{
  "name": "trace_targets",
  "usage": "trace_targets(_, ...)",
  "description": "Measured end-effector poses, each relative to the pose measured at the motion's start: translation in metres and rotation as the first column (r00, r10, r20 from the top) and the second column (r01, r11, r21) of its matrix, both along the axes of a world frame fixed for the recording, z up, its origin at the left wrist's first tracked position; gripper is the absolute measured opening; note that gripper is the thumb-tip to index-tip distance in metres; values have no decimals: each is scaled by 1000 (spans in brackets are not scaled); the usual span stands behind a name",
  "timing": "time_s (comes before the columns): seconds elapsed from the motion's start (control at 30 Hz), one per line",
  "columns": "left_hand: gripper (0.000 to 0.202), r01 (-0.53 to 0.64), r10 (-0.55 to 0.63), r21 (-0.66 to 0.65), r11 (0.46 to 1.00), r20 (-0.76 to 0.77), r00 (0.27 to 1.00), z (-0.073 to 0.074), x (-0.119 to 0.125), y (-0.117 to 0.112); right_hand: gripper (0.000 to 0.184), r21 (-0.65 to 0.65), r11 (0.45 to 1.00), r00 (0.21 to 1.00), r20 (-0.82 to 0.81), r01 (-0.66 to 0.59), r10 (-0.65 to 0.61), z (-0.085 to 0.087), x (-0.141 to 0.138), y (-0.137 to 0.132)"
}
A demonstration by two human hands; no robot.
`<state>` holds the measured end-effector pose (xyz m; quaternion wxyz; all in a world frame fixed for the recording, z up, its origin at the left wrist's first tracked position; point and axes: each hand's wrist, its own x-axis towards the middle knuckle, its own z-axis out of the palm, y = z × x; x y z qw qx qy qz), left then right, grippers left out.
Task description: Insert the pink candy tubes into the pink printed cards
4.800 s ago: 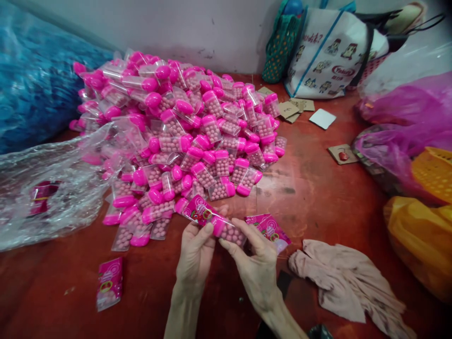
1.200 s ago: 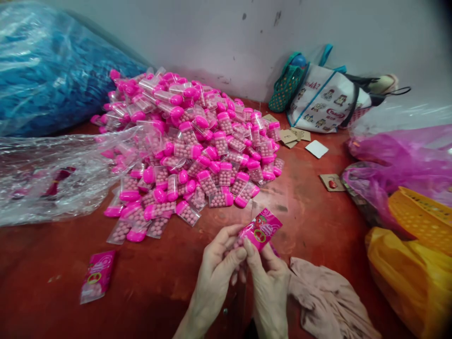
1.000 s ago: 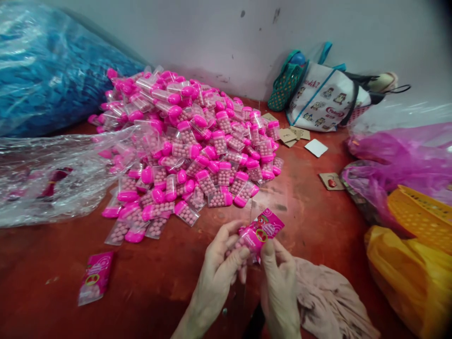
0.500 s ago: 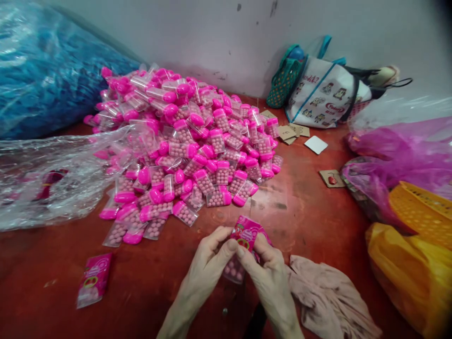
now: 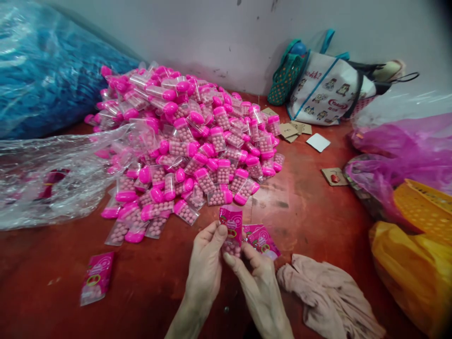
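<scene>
Between both hands is a clear candy container [image 5: 232, 248] of pink balls, its upper part covered by a printed magenta sleeve [image 5: 231, 221]. My left hand [image 5: 205, 256] pinches the left edge of it between thumb and fingers. At its lower right, my right hand [image 5: 256, 273] is closed with the thumb on the container's bottom end. Just behind the right fingers are more printed magenta sleeves [image 5: 262, 239]; whether they lie on the floor or are held, I cannot tell. A sleeved candy container [image 5: 97, 278] lies on the red floor at left.
A large heap of pink-capped candy containers [image 5: 197, 141] lies ahead, beside crumpled clear plastic [image 5: 70, 188] and a big blue bag [image 5: 52, 80]. To the right are a beige cloth [image 5: 328, 292], a yellow bag [image 5: 406, 268], an orange basket [image 5: 423, 202] and cardboard pieces [image 5: 294, 130].
The held container has turned from tilted to nearly upright and shifted slightly left. My left hand has slid up along its edge, and the sleeves behind my right hand show more fully.
</scene>
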<state>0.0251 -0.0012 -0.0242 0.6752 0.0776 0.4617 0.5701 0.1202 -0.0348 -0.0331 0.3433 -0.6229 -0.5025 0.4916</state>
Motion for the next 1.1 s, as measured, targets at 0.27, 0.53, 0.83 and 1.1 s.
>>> trace_targets(0.27,21,60,-59,23,998,-52,997,2,-2,-1,15,5,998,998,-12,-57,57,8,0,3)
trace_targets(0.53,24,65,-67,-36,997,-64,996,6,-4,1,14,115,992,995,86,-55,45,-2,-5,-3)
trace_targets(0.83,25,152,-152,5,988,-54,987,4,6,-6,16,131,990,996,88,-46,35,-2,-5,4)
trace_targets(1.1,24,143,-144,-29,989,-55,988,5,6,-2,20,152,988,994,108,-1,-16,-1,-7,8)
